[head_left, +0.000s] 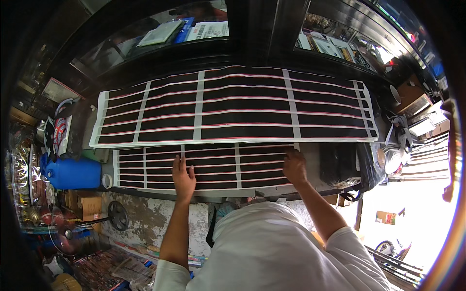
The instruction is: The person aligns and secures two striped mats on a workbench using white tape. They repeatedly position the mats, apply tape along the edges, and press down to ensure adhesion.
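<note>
A blue plastic jug (pixel 74 173) stands at the left end of the counter (pixel 314 157), and what's inside can't be seen through those solid walls. Over to the right, a black plastic bag (pixel 371 167) bulges beside the work, its contents hidden too. Along the far side, the dark glass-fronted cabinet (pixel 264 29) shows its load: papers and booklets (pixel 208 30) behind the left pane, white and blue among them, with more printed papers (pixel 327 46) behind the right.

Now to the middle, and the hands! The striped sheet (pixel 208 172), black panels ruled with white and thin red lines, lies flat on the near side of the counter, right under the fingers. A broader striped stack (pixel 242 104) spreads just beyond, its near edge meeting the sheet's far side. The left hand (pixel 184 182) is over the striped sheet, left of its middle, fingers (pixel 177 165) stretched forward and close together, thumb standing wide of them. Across at the sheet's right end, the right hand (pixel 294 169) has its fingers bent near the stack's front edge; whether they pinch anything, it's impossible to tell from here.
</note>
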The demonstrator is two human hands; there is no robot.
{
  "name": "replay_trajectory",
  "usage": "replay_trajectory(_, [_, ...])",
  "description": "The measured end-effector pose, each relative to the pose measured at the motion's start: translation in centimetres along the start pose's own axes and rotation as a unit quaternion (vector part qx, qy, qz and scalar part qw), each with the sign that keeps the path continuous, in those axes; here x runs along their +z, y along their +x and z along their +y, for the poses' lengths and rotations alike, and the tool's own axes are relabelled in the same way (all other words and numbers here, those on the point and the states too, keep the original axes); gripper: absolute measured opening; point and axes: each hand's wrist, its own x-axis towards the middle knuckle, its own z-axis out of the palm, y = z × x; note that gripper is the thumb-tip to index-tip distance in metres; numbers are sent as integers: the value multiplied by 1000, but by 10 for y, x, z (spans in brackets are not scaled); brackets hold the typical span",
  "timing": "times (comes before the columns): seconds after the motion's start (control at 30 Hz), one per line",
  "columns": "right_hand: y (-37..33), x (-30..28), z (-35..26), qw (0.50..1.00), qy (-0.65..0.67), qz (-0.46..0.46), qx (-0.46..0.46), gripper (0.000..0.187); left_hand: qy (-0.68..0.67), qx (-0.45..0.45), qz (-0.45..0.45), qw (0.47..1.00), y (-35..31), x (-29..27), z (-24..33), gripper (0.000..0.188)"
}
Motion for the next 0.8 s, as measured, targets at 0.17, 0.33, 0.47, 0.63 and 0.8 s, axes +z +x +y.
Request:
replay_trajectory(0.17, [2, 0, -1, 990, 98, 98, -10, 30, 26, 74, -69, 995, 49, -22, -31, 58])
replay_trajectory(0.33, [-18, -14, 0, 992, 72, 100, -9, 28, 71, 86, -132, 985, 30, -1, -8, 69])
replay_trajectory(0.47, [-24, -11, 14, 993, 71, 92, 1, 28, 58, 116, -144, 981, 25, 9, 15, 77])
replay_trajectory(0.63, [-25, -9, 26, 992, 68, 107, -9, 29, 50, 128, -140, 981, 20, 16, 41, 74])
replay_trajectory(0.8, [-21, -8, 34, 992, 38, 120, 4, 30, 26, 153, -150, 976, 17, 24, 65, 71])
